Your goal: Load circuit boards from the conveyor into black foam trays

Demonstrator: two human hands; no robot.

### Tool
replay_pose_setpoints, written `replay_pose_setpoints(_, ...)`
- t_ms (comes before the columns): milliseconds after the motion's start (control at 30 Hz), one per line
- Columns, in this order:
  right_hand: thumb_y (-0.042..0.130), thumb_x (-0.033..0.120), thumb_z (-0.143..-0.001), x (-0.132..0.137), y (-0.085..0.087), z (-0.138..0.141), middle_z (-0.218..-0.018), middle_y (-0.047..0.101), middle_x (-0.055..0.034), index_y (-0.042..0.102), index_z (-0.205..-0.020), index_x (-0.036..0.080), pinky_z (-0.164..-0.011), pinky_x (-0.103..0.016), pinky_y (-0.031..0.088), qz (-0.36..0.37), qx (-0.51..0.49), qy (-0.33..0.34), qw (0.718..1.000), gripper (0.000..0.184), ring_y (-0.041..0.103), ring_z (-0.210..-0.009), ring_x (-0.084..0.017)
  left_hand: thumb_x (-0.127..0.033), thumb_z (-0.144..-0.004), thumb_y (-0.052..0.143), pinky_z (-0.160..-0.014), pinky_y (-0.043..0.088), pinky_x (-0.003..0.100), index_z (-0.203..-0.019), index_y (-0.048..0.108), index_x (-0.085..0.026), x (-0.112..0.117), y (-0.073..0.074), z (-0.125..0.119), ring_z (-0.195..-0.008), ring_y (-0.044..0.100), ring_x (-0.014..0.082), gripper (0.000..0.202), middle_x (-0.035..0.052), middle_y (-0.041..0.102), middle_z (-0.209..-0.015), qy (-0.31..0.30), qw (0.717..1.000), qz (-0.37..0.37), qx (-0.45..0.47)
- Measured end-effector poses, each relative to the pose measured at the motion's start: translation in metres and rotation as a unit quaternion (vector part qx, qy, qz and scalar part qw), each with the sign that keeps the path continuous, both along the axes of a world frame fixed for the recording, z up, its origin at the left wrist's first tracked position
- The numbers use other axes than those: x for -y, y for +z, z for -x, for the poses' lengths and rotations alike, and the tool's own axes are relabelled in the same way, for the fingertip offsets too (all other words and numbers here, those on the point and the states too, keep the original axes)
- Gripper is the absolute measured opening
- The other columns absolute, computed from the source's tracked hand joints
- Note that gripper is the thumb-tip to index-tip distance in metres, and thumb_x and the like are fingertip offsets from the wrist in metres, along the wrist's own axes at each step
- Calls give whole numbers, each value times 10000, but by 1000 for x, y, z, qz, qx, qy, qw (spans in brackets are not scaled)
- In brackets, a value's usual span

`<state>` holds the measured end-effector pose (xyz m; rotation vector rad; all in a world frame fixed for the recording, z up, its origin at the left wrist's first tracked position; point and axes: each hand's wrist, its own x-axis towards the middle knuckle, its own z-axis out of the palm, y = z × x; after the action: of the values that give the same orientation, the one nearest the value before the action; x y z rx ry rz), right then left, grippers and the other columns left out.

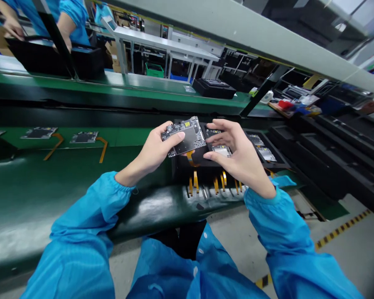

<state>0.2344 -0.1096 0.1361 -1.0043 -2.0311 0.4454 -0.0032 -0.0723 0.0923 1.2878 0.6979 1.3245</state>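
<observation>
One circuit board [190, 140]: held up tilted at the middle of the scene, above the left part of the black tray [178, 172].
Left hand [152, 151]: pinching the circuit board by its left side, with thumb pressed flat on the dark panel and fingers mostly hidden underneath.
Right hand [237, 149]: spread and curved, with thumb apart from fingertips; just right of the circuit board, over the tray; contact with anything below, cannot tell.
Orange ribbon [190, 158]: hanging below the circuit board.
Black tray: lying on the green bench [81, 182], with seated boards [222, 150] partly hidden behind the right hand.
Ribbon ends [216, 185]: hanging over the tray's near side.
Right of the right hand: more boards [268, 154] in black framing.
Left on the bench: two loose boards [39, 133] [84, 137], lying flat with orange ribbons trailing near.
Far belt [127, 83]: green, bearing a black box [214, 89].
Far left: a co-worker's hands [65, 33] at a black case [87, 61].
Near right: gray floor [299, 226] with striped tape [343, 228].
</observation>
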Motion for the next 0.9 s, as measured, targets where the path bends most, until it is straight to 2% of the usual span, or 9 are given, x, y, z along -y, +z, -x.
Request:
replay_pose_setpoints(100, 835, 340, -1010, -1, 11, -3, -1655, 596, -166, 671, -1489, 291, -1188, -634, 582, -107, 165, 9, 980, 508, 617, -1472, -412, -435, -731, 1003, -666, 657, 293, -955, 655, -182, -6, -2, -1, -752, 728, 185, 485, 22, 731, -869, -96, 991, 93, 29)
replay_pose_setpoints(167, 799, 208, -1003, -2, 16, 0, -1668, 597, -162, 710, -1405, 285, -1223, -703, 521, -140, 269, 40, 952, 419, 551, -1536, -444, -374, -742, 1001, -646, 664, 289, -1000, 699, -157, -6, -4, -2, -755, 753, 192, 452, 47, 759, -887, -150, 979, 132, 31)
replay_pose_setpoints(267, 802, 110, -958, -7, 19, 5, -1610, 652, -174, 709, -1333, 245, -1158, -694, 553, -131, 375, 83, 914, 410, 586, -1480, -447, -337, -755, 1017, -649, 683, 294, -989, 712, -139, -4, -10, -5, -779, 781, 200, 433, 69, 784, -911, -183, 971, 154, 15)
replay_pose_setpoints(333, 814, 101, -936, -13, 17, 5, -1591, 660, -182, 699, -1302, 225, -1123, -658, 580, -104, 403, 99, 904, 404, 608, -1443, -435, -337, -761, 1030, -659, 696, 307, -958, 696, -140, -3, -13, -6, -781, 791, 204, 435, 63, 785, -895, -184, 971, 152, -1)
replay_pose_setpoints(467, 809, 116, -912, -28, 10, 1, -1523, 675, -170, 683, -1185, 227, -1123, -600, 591, -69, 377, 119, 916, 320, 639, -1379, -396, -337, -799, 1025, -692, 708, 331, -968, 683, -146, -6, -19, -6, -777, 803, 209, 427, 47, 788, -886, -182, 973, 141, -21)
replay_pose_setpoints(567, 786, 137, -894, -51, 0, -5, -1440, 700, -150, 665, -1134, 243, -1152, -580, 573, -50, 321, 119, 938, 288, 659, -1345, -373, -286, -804, 1025, -827, 723, 376, -1109, 706, -155, -13, -22, -5, -860, 837, 220, 460, 68, 827, -1023, -193, 968, 158, 7)
replay_pose_setpoints(733, 851, 262, -803, -107, -21, -18, -1306, 753, -115, 659, -1105, 241, -1103, -536, 589, 32, 223, 98, 969, 358, 714, -1215, -346, -170, -822, 961, -1170, 621, 469, -1181, 710, -189, -24, -24, -2, -1117, 848, 255, 438, 92, 840, -1153, -190, 957, 200, 86)
replay_pose_setpoints(900, 820, 250, -738, -145, -33, -23, -1251, 764, -121, 659, -1103, 223, -1080, -519, 584, 75, 244, 66, 965, 401, 724, -1162, -346, -176, -813, 887, -1282, 528, 555, -1215, 683, -222, -25, -21, -1, -1383, 756, 336, 453, 138, 789, -1373, -156, 945, 244, 153)
